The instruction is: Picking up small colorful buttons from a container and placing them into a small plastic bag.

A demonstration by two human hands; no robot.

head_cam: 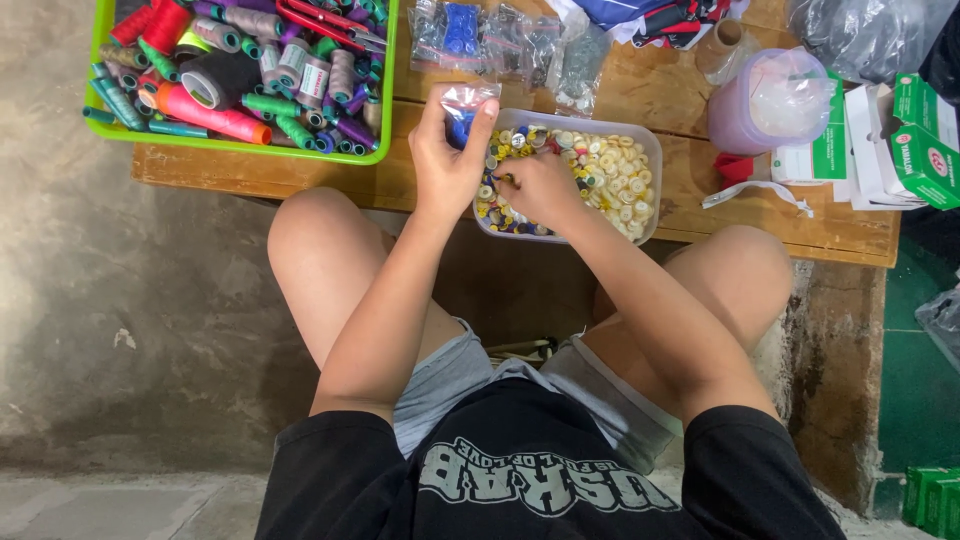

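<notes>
Low wooden bench (640,95) with green tray (240,150), clear button tub (652,150), small plastic bags (520,45), purple jar (765,100), green-and-white boxes (905,140).

The person wears a black short-sleeved T-shirt (540,480); pale grey block lettering runs across its chest (seen upside down from the head camera); the sleeves end above the elbows, leaving both forearms bare. Below the shirt sit grey shorts (470,375) of soft, creased cloth, ending high on the thighs; the knees and legs are bare. The left hand (447,160) and the right hand (540,185) carry no rings, watch or gloves; the wrists are bare too.
</notes>
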